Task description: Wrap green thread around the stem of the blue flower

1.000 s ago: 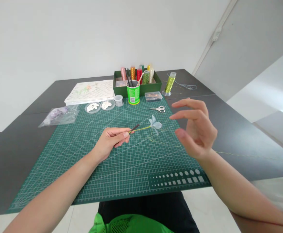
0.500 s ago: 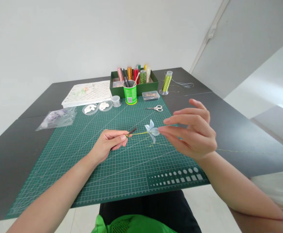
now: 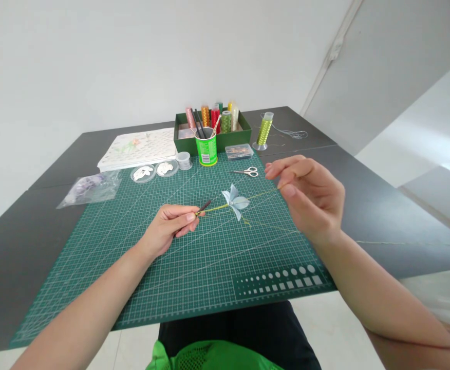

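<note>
Yellow-green, the thin stem point(image 3: 219, 207) is pinched between the thumb and fingers of our left hand point(image 3: 174, 223), which also grips a slim dark stick point(image 3: 204, 207), perhaps to save setting it down. At the stem's right end, the pale blue flower point(image 3: 235, 201) is out beyond those fingers, which likely spares its petals from creasing. Our right hand point(image 3: 310, 198), farther right, pinches a fine thread point(image 3: 264, 193); it runs nearly straight toward the flower, so we judge it lightly taut. Beneath lies the green cutting mat point(image 3: 194, 277), probably guarding the dark surface point(image 3: 367, 195). Past the flower, the scissors point(image 3: 245, 171) lie handles to the right, handy for our right hand. At the far side, the green tin point(image 3: 208, 154) keeps slim tools point(image 3: 201, 123) upright, and the box point(image 3: 232, 139) behind it gathers spools point(image 3: 226, 122). To the left, shallow dishes point(image 3: 175, 168) seem to stop small white pieces point(image 3: 144, 172) scattering.
</note>
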